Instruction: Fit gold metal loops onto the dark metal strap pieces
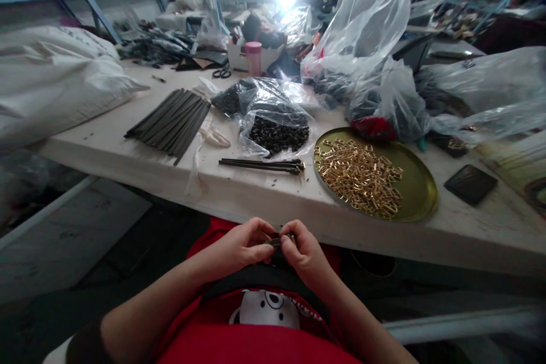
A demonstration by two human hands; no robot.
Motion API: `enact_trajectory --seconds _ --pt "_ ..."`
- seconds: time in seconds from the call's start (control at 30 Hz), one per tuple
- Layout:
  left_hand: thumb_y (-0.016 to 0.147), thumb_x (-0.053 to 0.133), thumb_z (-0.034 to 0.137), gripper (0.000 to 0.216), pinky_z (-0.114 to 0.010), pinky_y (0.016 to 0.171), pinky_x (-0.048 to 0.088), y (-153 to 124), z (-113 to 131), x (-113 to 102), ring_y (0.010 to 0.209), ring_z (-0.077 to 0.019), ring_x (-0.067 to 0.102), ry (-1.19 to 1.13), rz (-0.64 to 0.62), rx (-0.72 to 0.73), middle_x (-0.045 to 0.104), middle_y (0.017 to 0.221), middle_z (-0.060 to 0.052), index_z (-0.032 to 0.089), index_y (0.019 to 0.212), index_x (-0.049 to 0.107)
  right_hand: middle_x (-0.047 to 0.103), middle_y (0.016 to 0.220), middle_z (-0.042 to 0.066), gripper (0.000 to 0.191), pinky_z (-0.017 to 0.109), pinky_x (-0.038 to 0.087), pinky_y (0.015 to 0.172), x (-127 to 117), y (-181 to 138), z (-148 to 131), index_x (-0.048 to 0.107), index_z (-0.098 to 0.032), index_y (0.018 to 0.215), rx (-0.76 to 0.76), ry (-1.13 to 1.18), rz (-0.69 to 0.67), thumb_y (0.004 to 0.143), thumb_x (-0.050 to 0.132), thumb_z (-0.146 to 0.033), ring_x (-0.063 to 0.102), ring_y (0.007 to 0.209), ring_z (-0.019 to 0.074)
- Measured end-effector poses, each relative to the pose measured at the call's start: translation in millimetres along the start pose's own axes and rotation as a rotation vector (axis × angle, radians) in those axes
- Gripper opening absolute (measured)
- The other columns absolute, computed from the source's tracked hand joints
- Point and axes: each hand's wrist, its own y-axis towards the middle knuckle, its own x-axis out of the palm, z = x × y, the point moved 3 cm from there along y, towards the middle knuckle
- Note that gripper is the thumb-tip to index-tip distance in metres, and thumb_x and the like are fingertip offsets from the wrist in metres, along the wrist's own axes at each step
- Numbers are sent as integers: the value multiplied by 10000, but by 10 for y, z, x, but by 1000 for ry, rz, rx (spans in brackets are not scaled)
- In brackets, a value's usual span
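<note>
From where I stand, both hands are over the lap, just off the near edge of the table (239, 205). The left hand (244, 245) and right hand (305, 255) have their fingers curled and pinched on one short dark strap (275, 242) — a glint of metal shows by the right fingers, though I can't tell how it sits on the strap. Nothing lies close beneath it but the lap, so a loosened pinch could drop the piece there or to the floor. The fingertips hide most of it, so a crooked fit could pass unnoticed.

On the table just ahead, a few strips with metal ends (261, 165) lie near the edge, where a forearm might sweep them off. To the right, the heap of gold buckles (360, 176) fills the left side of a round tray (420, 196); a knock could spill them. Behind the strips, a slumped plastic bag of black bits (279, 135) blocks a straight reach to the scissors (222, 72) and pink cup (253, 60). Loose dark strips (168, 122) lie left — a bulky white sack (63, 82) crowds them.
</note>
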Motion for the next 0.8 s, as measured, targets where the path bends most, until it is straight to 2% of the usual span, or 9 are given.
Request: enact_trajectory --seconds 0.07,0.13,0.27,0.4,0.57,0.7,0.8 --pt "741 550 282 276 -243 625 428 -46 -14 9 686 -123 578 -47 -49 -33 630 790 -11 140 971 491 361 510 -85 61 196 275 422 -9 -41 5 419 -206 772 27 79 -20 787 424 -265 331 441 82" --pt "741 554 301 246 -251 628 431 -91 -37 21 667 -126 588 -40 -55 -65 644 796 -29 127 914 535 349 505 -89 76 195 277 421 -4 -85 8 413 -206 797 22 98 -27 800 402 -281 330 440 84" --pt "724 563 305 226 -234 583 425 -150 -75 90 629 -127 594 -36 28 -70 651 746 -22 123 858 573 363 547 -73 42 199 286 443 26 -191 3 426 -200 784 -67 -98 -20 789 408 -237 343 474 88" --pt "717 557 288 213 -220 565 421 -190 -57 198 629 -134 598 62 54 -40 647 677 -8 123 843 603 437 623 -38 43 212 323 496 30 -314 -51 445 -196 790 -216 -334 -26 789 403 -186 400 533 101" --pt "741 528 292 250 -220 574 433 -254 65 194 660 -138 606 105 -3 2 664 722 -23 124 907 610 491 647 -18 64 223 355 530 -36 -370 -160 456 -193 819 -330 -493 -23 818 392 -186 448 559 116" --pt "765 495 298 250 -228 579 438 -183 129 136 650 -136 603 88 -30 13 659 705 -31 121 894 615 519 663 -2 66 235 373 556 -65 -291 -210 458 -191 820 -390 -566 3 820 395 -175 478 588 131" --pt "745 509 266 229 -227 578 428 -49 98 121 631 -127 590 16 -16 23 643 681 -22 120 896 600 537 686 4 62 239 395 579 -59 -207 -173 451 -196 824 -381 -526 5 826 391 -180 504 616 136"
